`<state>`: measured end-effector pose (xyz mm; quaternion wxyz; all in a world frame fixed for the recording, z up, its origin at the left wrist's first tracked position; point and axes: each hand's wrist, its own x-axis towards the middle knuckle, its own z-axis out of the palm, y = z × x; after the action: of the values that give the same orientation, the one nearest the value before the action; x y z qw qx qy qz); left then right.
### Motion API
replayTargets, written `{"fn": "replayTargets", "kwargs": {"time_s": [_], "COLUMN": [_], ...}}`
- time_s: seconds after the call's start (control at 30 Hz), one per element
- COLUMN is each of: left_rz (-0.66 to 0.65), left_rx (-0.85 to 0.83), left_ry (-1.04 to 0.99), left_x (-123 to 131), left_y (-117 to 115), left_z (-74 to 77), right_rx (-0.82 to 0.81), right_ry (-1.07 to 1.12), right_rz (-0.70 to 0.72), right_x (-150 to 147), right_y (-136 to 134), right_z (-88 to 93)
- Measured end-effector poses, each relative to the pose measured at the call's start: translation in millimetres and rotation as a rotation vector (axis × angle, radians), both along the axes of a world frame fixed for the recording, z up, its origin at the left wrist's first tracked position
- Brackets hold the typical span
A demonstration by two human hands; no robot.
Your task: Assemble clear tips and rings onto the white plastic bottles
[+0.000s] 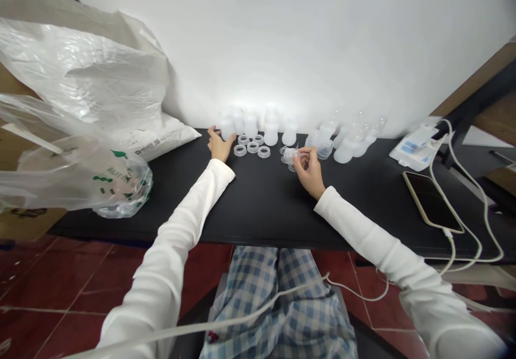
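My left hand [220,146] is curled round the lower part of a small translucent white bottle [228,127], the leftmost in a group against the wall. My right hand [310,172] pinches a small white ridged piece [289,156] just above the table, with clear plastic parts around and under it; their exact shape is hard to make out. Between the hands lie several translucent screw rings [252,146]. Behind these stand more white bottles [271,128] without tops. To the right of my right hand are bottles with clear domed tops [358,136] and a clear cap [324,149].
A large white plastic sack [92,74] and a clear bag with green print [116,181] occupy the left side. On the right, a phone [433,200] with a white cable [479,187] lies by a white power strip [415,146]. The white wall [282,42] borders the black table [258,203].
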<state>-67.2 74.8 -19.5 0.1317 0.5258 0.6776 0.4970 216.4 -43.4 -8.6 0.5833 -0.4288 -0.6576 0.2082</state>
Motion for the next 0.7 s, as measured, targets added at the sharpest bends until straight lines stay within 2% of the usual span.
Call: {"fn": "replayTargets", "kwargs": {"time_s": [0.3,0.5,0.6,0.7], "left_rz": [0.050,-0.026,-0.019,-0.002], "left_rx": [-0.033,-0.095,-0.122,-0.056], "left_ry": [0.052,0.112,0.103,0.089], "left_x": [-3,1,1,0], "left_y": [8,11,12,6], "left_z": [-4.0,0.8,5.0,8.8], "right_rx": [0.159,0.201,0.186,0.181], "right_ry": [-0.382,-0.439,-0.435,-0.427], "right_rz": [0.003,0.002,0.011,0.012], "right_x": [12,10,10,11], "right_y": [6,4,4,5], "right_z": [-2.6,1.1,0.3,-0.9]}}
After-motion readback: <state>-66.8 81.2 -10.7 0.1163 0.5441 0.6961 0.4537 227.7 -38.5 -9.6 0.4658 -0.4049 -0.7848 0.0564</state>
